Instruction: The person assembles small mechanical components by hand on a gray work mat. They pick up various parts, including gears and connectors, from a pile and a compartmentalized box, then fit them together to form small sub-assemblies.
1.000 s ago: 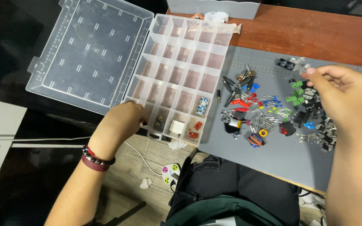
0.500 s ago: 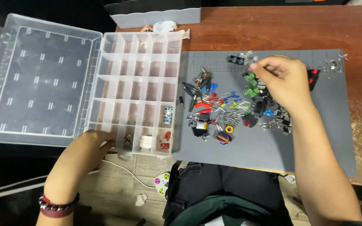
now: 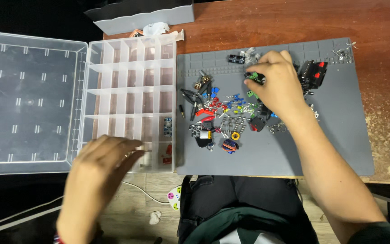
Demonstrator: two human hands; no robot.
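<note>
My right hand is over the grey work mat, its fingertips pinched on a small green component. Below and to the left of it lies a heap of small electronic parts in red, blue, green and black. My left hand rests flat, fingers extended, on the near edge of a clear compartment box; I see nothing held in it. The box's lid lies open to the left. A small blue module and a red part sit in the box's near right compartments.
The mat lies on a reddish wooden table. A black part with red ends sits right of my right hand. A grey tray and crumpled white material are at the back. A power strip lies on the floor below.
The view has swung so the box sits square. My right hand stays over the parts heap, now pinching at its far edge. My left hand remains at the box's near edge.
</note>
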